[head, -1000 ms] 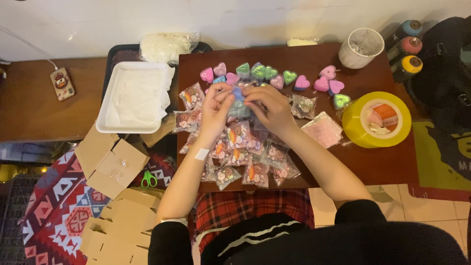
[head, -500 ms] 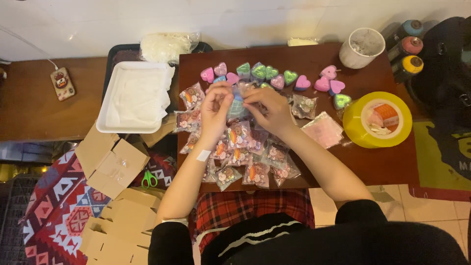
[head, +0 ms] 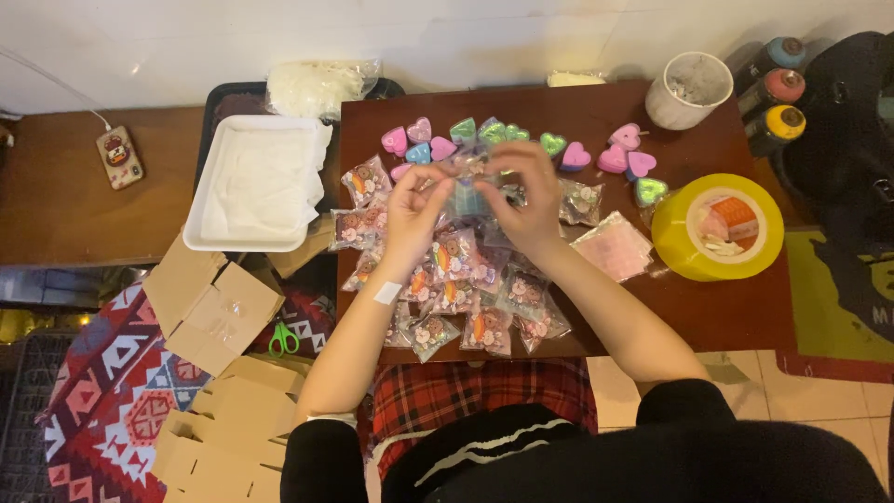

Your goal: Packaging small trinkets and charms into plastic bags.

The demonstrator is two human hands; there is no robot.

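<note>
Over the middle of a dark wooden table (head: 745, 307), my left hand (head: 414, 210) and my right hand (head: 526, 200) pinch opposite sides of a small clear bag (head: 468, 191) with a bluish heart piece inside. A white plaster sits on my left wrist. Beneath the hands lie several small printed cellophane bags (head: 456, 298), filled. Behind them runs a row of small heart-shaped pieces (head: 424, 142) in pink, green and blue.
A yellow tape roll (head: 717, 226) and a pinkish packet of bags (head: 613, 247) lie to the right. A white cup (head: 687, 89) and three spray cans (head: 778, 88) stand far right. A white tray (head: 256, 182), folded cardboard boxes (head: 209, 303) and green scissors (head: 283, 341) are left.
My hands stay over the same spot. The fingers have shifted slightly on the small bag; nothing else has moved.
</note>
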